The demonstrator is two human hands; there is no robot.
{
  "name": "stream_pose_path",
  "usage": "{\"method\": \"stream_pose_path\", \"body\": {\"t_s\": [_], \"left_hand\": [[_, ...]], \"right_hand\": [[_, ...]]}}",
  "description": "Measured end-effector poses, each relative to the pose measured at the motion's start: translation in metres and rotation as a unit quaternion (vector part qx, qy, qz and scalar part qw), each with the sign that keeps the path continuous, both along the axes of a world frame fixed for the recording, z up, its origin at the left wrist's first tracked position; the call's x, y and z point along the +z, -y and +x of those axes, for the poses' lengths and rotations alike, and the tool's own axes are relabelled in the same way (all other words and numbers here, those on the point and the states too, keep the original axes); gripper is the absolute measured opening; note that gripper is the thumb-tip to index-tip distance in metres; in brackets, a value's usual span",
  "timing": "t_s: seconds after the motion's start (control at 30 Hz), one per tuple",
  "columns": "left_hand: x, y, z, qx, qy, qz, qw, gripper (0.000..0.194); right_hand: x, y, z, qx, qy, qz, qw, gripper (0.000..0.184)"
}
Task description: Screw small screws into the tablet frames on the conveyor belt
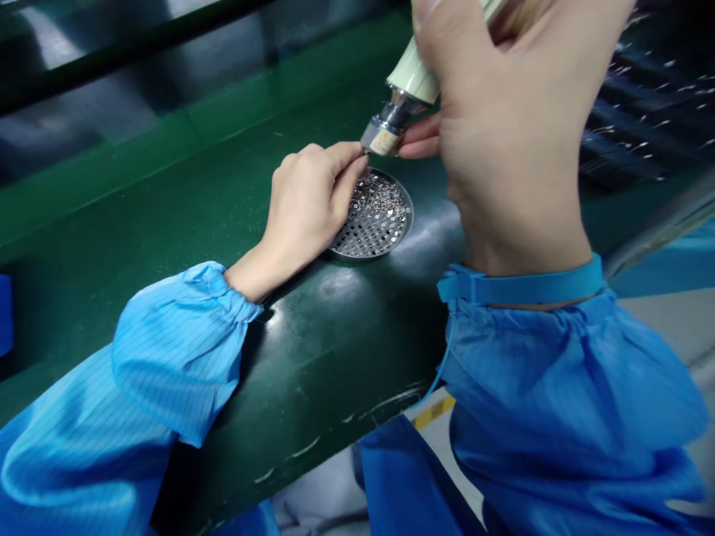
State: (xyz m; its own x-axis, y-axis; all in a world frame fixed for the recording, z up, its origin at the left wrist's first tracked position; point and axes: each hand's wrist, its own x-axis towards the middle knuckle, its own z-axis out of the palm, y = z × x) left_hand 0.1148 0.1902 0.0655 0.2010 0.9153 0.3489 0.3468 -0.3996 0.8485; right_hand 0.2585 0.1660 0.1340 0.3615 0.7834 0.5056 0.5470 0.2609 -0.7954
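Note:
My right hand (503,112) is wrapped round an electric screwdriver (413,74) with a pale green body and a metal nose, tilted down to the left. Thumb and forefinger of my left hand (313,186) are pinched together at the tip of that nose; whatever small piece they hold there is too small to make out. Just below the fingertips lies a round perforated metal dish (412,216), partly covered by my left hand. Many tiny shiny metal parts (383,197), which look like screws, are spread in it, heaped toward its far side.
The dish rests on a green work surface (223,201) with a worn front edge. At the right, dark racks (648,104) hold rows of small glinting parts. A blue object (5,313) shows at the left edge. A blue wrist strap (536,286) with a cord circles my right wrist.

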Motion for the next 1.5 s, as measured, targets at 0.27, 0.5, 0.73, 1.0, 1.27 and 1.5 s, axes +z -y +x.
{"method": "stream_pose_path", "body": {"t_s": [0.27,0.5,0.73,1.0,1.27,1.5], "left_hand": [[-0.005,-0.002,0.000,-0.002,-0.004,0.007,1.000,0.017],[-0.005,0.000,0.002,-0.004,-0.050,0.044,0.998,0.020],[0.001,0.004,0.001,0.002,-0.041,0.026,0.999,0.015],[0.020,0.013,-0.011,-0.025,-0.103,0.079,0.991,0.019],[0.021,0.016,-0.001,-0.046,-0.071,0.063,0.994,0.029],[0.025,0.020,0.000,-0.005,-0.092,0.093,0.991,0.035]], "right_hand": [[0.000,0.001,-0.001,-0.008,0.000,-0.004,1.000,0.052],[0.000,0.000,0.000,-0.007,-0.002,-0.010,1.000,0.051],[-0.002,-0.002,0.002,-0.012,-0.010,-0.005,1.000,0.053],[-0.003,-0.004,0.002,-0.024,-0.021,-0.003,0.999,0.054],[0.000,0.000,0.000,-0.008,-0.020,0.006,1.000,0.054],[0.000,-0.002,0.001,-0.015,-0.006,-0.012,1.000,0.056]]}}
